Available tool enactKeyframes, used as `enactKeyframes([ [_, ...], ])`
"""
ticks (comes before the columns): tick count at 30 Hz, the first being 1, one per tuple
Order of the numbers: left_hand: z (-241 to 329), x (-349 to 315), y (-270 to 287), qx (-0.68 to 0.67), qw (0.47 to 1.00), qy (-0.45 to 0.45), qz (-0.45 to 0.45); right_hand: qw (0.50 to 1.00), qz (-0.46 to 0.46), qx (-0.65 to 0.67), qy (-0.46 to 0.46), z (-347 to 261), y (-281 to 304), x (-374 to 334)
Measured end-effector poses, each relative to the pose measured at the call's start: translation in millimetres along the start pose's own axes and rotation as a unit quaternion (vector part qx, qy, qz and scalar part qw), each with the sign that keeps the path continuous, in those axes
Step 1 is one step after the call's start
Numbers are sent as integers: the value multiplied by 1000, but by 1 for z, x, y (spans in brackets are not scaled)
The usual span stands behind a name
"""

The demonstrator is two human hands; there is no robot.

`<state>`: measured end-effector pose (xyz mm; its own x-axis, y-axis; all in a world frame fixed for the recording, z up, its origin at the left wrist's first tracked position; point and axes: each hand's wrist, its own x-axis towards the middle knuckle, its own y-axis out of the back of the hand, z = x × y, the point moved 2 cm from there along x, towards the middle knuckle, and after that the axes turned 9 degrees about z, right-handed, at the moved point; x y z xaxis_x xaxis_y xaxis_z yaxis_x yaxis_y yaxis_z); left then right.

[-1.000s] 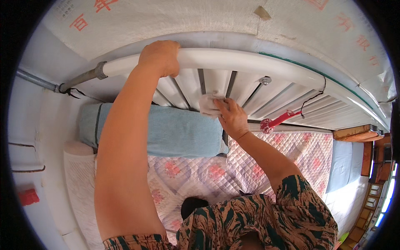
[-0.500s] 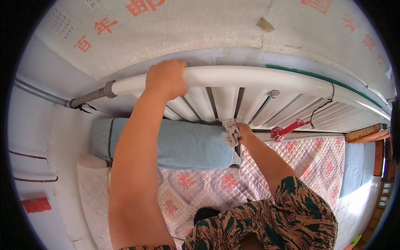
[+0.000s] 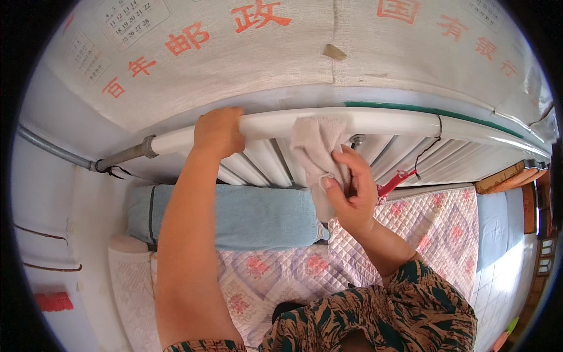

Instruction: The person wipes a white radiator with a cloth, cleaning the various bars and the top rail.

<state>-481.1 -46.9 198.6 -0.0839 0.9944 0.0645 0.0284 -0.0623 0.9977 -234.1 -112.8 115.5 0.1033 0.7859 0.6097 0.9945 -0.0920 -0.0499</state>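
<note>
Your left hand [image 3: 218,132], left of centre in the upper half of the frame, is curled over the white tube [image 3: 387,122], fingers wrapped behind it. Your right hand [image 3: 356,190], right of centre, is part-closed, thumb and fingers clamped on a pale cloth [image 3: 316,146]. The cloth sits near frame centre, its top overlapping the tube; contact there, cannot tell. Its lower end overlaps the blue bundle [image 3: 264,217].

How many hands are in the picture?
2. The left hand grips the white pipe, toward the pipe's left end. The right hand, nearer the middle of the picture, holds a pale cloth. No other hands show.
</note>
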Motion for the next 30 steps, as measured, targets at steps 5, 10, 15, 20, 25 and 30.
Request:
enactKeyframes([
  [5, 10, 1, 7, -13, 1000, 7, 15, 977, -5, -203, 68, 63, 12, -22],
  [10, 1, 1, 1, 2, 1000, -3, 18, 939, -25, -228, -255, 165, 14, -108],
  [15, 6, 6, 0, -1, 1000, -16, 14, 717, 176, 64, -672, 258, 43, -177],
  [20, 10, 0, 1, -20, 1000, 12, 19, 629, 263, 203, -703, 275, 52, -198],
  [25, 9, -3, 4, -34, 999, 0, 38, 631, 179, 426, -623, 288, 31, -169],
  [30, 4, -2, -2, -30, 999, -2, 38, 556, 248, 377, -698, 275, -8, -145],
])
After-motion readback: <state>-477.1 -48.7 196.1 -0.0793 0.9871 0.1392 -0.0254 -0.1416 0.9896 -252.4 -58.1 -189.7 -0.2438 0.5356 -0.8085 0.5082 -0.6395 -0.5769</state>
